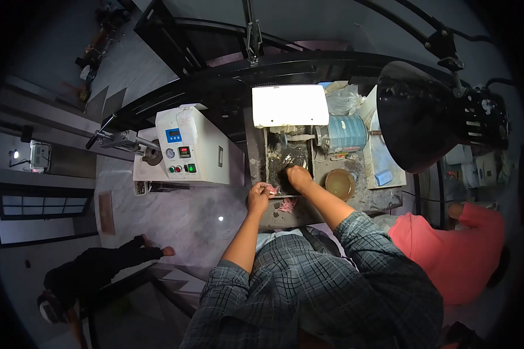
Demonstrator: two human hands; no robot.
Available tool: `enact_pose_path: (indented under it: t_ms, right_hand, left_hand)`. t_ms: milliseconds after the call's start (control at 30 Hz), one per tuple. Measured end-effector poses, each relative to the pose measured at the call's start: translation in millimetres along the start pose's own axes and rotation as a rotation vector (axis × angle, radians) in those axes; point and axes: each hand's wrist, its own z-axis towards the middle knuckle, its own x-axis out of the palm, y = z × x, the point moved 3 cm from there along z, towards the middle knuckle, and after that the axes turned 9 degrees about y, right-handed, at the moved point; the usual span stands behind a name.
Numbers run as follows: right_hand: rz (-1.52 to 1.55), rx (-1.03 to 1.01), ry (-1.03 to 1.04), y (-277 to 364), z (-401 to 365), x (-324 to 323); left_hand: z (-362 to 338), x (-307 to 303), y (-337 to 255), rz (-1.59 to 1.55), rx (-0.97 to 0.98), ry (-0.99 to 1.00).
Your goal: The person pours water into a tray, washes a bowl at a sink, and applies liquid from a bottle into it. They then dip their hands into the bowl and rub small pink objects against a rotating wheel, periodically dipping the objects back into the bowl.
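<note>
Reaching into the dark wet trough of a bench machine, the right hand is seen with fingers curled downward; whether anything is gripped cannot be told. A small pinkish piece is pinched in the closed fingers of the left hand, just off the trough's near left corner. More pink scraps lie at the bench's near edge. Risks judged: fingertips could be nicked if the shaft at the far end is turning, and the piece could be dropped from wet fingers into the slurry.
</note>
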Motion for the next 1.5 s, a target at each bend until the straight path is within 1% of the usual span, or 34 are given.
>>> enact_pose_path:
  t_ms: [33, 67, 133, 167, 200, 267, 300, 367, 400, 467, 500, 533, 600, 633, 667, 733, 767, 800, 867, 933, 967, 1000, 1033, 1067, 1100, 1133, 1167, 1200, 1233, 1333, 1367, 1400, 1467, 1500]
  right_hand:
    - [0.057, 0.139, 0.126, 0.0, -3.7, -5.4]
    - [0.054, 0.136, 0.132, 0.1, -3.9, 11.2]
    - [-0.095, 0.293, -0.156, -2.1, -10.9, 34.8]
    - [0.032, 0.389, 0.131, 8.0, -12.2, 27.8]
    - [0.071, 0.355, 0.197, 17.6, -18.8, 12.7]
    - [0.075, 0.228, 0.263, 19.8, -10.9, 14.2]
    - [0.074, 0.229, 0.264, 17.5, -8.1, 12.9]
    - [0.288, 0.219, 0.130, 12.5, -3.1, 5.0]
    - [0.289, 0.219, 0.131, 8.6, -2.8, 2.6]
    - [0.513, 0.242, -0.057, -7.6, -4.9, -5.3]
    - [0.514, 0.163, -0.051, -9.3, -3.2, -6.0]
    - [0.514, 0.164, -0.048, -9.6, -2.0, 0.3]
    - [0.268, -0.221, -0.046, 3.9, -1.4, 11.5]
    - [0.075, -0.280, 0.011, 7.3, -5.6, 18.3]
    - [0.077, -0.281, 0.009, 4.5, -10.7, 21.0]
    - [-0.214, -0.312, 0.012, 6.3, -19.5, 13.7]
    - [-0.213, -0.213, 0.338, 5.8, -13.1, 8.7]
    - [-0.214, -0.216, 0.336, 7.8, -12.5, -1.0]
    - [-0.032, -0.058, 0.233, 3.6, -4.8, -11.2]
    - [0.075, -0.050, 0.139, -2.5, 5.2, -0.4]
    - [0.175, 0.021, 0.154, 14.1, -8.9, -22.9]
    - [0.244, -0.207, 0.052, 6.2, 0.8, 5.4]
    - [0.240, -0.271, 0.166, 15.8, -5.2, 3.0]
    - [0.153, -0.324, 0.157, 15.8, -6.0, 16.1]
    - [0.154, -0.309, 0.185, 12.8, -9.6, 18.2]
    - [0.031, -0.389, 0.098, 10.8, -10.1, 20.5]
    - [-0.045, -0.334, 0.229, 9.0, -7.8, 16.7]
    - [-0.114, -0.356, 0.152, 4.3, -7.7, 16.0]
    - [-0.124, -0.359, 0.137, -3.5, -1.7, 20.1]
    - [-0.013, -0.158, -0.157, -7.9, -2.3, 2.7]
    - [-0.066, 0.007, 0.030, -14.4, 2.5, 9.9]
    - [-0.068, 0.004, 0.037, -13.3, 1.0, 17.7]
    - [-0.216, 0.092, -0.136, -4.2, -9.9, 25.0]
    - [-0.163, 0.196, 0.201, -7.3, -1.3, 32.8]
  left_hand:
    - [0.2, -0.5, 1.4, 0.014, 0.000, -0.007]
    - [-1.5, -1.0, 1.6, 0.010, -0.003, -0.012]
    - [-2.7, 0.0, -0.2, 0.012, 0.029, -0.014]
    - [-2.3, 0.5, -1.2, 0.008, 0.027, -0.013]
    - [-2.2, 0.4, -2.0, 0.002, 0.016, -0.013]
    - [-3.3, 1.1, -0.9, -0.007, 0.002, -0.015]
    - [-3.3, 1.3, -1.2, -0.028, 0.001, -0.012]
    - [-1.9, 0.4, 1.6, -0.049, 0.002, -0.011]
    - [-1.1, -0.1, 2.7, -0.041, 0.010, -0.010]
    - [-0.4, -1.0, 2.1, -0.033, 0.018, -0.011]
    - [-0.2, -1.1, 2.6, -0.028, 0.014, -0.018]
    - [-2.0, 0.1, 0.5, -0.022, 0.009, -0.023]
    - [-4.4, 2.1, -4.3, -0.020, -0.008, -0.027]
    - [-3.8, 1.2, -3.2, -0.015, -0.020, -0.032]
    - [-3.8, 0.8, -2.6, -0.013, -0.020, -0.033]
    - [-2.0, 0.2, -0.1, -0.016, -0.019, -0.019]
    - [-2.4, -0.9, 0.9, -0.014, -0.018, -0.022]
    - [-2.0, -1.1, 1.6, -0.015, -0.012, -0.027]
    - [0.9, 0.2, 4.1, -0.015, 0.004, -0.040]
    - [2.7, -1.3, 6.3, 0.069, 0.051, 0.005]
    - [4.9, -2.3, 11.7, 0.015, 0.067, -0.002]
    - [6.4, -1.8, 15.6, -0.037, 0.086, -0.022]
    - [-2.6, 1.9, -0.8, 0.019, 0.084, -0.039]
    - [-2.7, 0.6, -1.1, 0.073, 0.130, -0.039]
    - [3.3, -1.6, 10.9, 0.023, 0.189, -0.055]
    - [10.2, -2.5, 21.3, 0.111, 0.250, -0.108]
    - [5.1, -2.9, 12.0, 0.095, 0.197, -0.108]
    - [0.0, -0.5, 0.9, 0.073, 0.143, -0.094]
    - [3.5, -0.7, 5.1, 0.037, 0.137, -0.092]
    - [5.3, -1.8, 5.4, -0.024, 0.115, -0.091]
    - [6.7, -1.1, 6.7, -0.022, 0.140, -0.096]
    - [6.3, 0.6, 10.0, -0.020, 0.162, -0.096]
    - [6.7, -0.6, 8.5, -0.045, 0.148, -0.084]
    - [7.3, -1.2, 7.6, -0.051, 0.135, -0.078]
